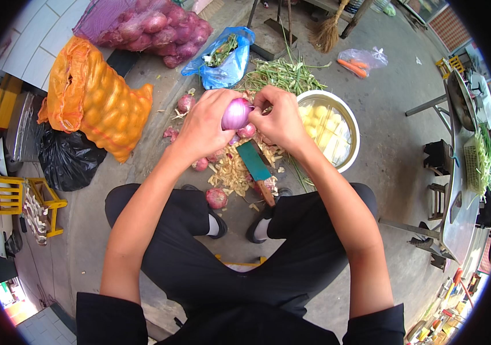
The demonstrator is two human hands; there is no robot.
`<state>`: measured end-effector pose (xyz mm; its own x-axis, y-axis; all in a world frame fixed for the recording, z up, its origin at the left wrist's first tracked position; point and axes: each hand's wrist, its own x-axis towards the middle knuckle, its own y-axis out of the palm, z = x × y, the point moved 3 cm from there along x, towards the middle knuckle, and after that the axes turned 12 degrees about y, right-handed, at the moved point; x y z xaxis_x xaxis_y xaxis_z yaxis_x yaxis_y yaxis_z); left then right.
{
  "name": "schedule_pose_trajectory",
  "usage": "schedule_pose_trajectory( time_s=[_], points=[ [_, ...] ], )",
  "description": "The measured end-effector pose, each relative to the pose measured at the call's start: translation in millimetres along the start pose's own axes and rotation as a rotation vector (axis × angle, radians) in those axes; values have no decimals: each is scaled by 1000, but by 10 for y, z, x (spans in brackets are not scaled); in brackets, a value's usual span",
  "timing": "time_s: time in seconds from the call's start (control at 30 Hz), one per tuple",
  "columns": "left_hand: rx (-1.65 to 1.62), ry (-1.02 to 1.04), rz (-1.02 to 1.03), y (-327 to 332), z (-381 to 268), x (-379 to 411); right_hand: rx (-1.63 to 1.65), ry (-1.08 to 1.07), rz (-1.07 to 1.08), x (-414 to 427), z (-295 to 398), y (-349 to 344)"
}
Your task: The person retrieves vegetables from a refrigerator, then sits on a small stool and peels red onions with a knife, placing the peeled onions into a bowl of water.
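A red onion [236, 114] with a smooth, shiny purple surface is gripped in my left hand [208, 123]. My right hand [277, 115] touches its right end, thumb and fingertips pinched there; whether they hold a bit of skin cannot be told. Below on the floor, a cleaver with a greenish blade [252, 160] and wooden handle [265, 192] lies on a heap of pale peelings [230, 170]. Unpeeled red onions lie around the heap, one [216, 198] near my feet. Right of my right hand stands a white-rimmed basin [354, 142] with peeled potatoes in water.
Behind the hands are a blue plastic bag [228, 71] of scraps and green trimmings [286, 75]. An orange mesh sack [107, 99], a purple net of onions [150, 28] and a black bag [70, 157] stand left. Bagged carrots [355, 67] lie far right, near a metal table [461, 228].
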<state>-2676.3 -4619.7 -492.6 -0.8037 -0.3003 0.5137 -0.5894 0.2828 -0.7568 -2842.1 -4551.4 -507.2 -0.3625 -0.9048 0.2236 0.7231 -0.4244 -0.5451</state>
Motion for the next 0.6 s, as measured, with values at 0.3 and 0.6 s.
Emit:
schedule_pose_trajectory(
  time_s=[0.3,0.6],
  points=[
    [-909,-279,-318,-125,192,25,625,545,94,263,-683,-326],
    [-1115,-1007,-682,-97,784,-263,642,580,106,207,-514,-368]
  ],
)
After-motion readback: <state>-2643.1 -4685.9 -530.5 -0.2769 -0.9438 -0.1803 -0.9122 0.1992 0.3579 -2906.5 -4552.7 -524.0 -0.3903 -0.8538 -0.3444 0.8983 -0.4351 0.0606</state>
